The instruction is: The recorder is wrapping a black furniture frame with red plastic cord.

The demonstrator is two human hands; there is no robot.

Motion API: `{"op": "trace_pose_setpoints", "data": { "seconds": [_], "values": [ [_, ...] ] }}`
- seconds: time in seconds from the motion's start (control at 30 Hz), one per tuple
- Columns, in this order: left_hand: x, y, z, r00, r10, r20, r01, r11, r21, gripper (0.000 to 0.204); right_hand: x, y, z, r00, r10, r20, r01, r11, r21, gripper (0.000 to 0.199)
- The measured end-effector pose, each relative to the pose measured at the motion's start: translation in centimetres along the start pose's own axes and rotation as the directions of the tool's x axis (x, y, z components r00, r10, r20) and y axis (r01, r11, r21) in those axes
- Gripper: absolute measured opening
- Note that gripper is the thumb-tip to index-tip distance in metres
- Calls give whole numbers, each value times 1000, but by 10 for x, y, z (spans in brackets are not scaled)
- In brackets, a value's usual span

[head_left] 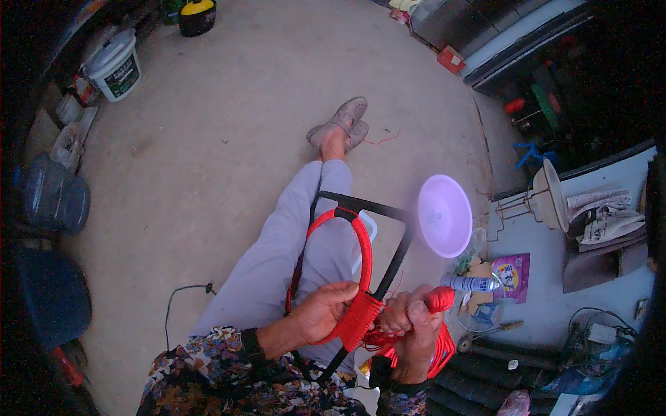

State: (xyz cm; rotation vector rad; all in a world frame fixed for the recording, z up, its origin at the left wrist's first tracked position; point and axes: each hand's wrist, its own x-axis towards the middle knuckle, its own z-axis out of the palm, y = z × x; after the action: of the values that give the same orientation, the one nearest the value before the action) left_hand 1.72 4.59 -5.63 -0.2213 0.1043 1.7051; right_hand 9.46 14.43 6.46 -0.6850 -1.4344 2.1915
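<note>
Across my lap rests a black metal frame (394,260) with a ring (365,243) wrapped mostly in red cord; a short black stretch shows at its top. A band of tight red cord wrapping (361,320) joins the ring to the frame's side bar. My left hand (320,312) is closed on the ring beside this band, thumb on top. Just right of the bar, my right hand (413,317) is closed round a bundle of red cord (439,299), whose rounded end pokes out above the fist. More loose red cord (444,347) hangs beneath that hand.
A lilac basin (445,216) stands right of the frame. Beyond it are a spray can (472,283), a purple packet (512,277) and a tilted pale bowl-shaped thing (548,196) on wire legs. A white bucket (114,66) and blue containers (55,194) line the left side.
</note>
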Motion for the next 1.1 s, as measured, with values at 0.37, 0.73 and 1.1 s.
{"op": "trace_pose_setpoints", "data": {
  "seconds": [0.37, 0.73, 1.1],
  "values": [
    [0, 8, 8, 967, -155, 202, 124, 979, 159, 37, -4, -4, -5, 998, 1, -69, -4, 999, -50, 25],
    [-1, 4, 5, 997, -25, 71, 6, 965, 262, 36, -10, -13, 24, 990, -137, -13, 111, 851, -513, 15],
    [-9, 10, 10, 998, -60, 5, 60, 997, 51, 27, -4, 7, -16, 987, 14, -163, -28, 996, -85, 19]
  ]
}}
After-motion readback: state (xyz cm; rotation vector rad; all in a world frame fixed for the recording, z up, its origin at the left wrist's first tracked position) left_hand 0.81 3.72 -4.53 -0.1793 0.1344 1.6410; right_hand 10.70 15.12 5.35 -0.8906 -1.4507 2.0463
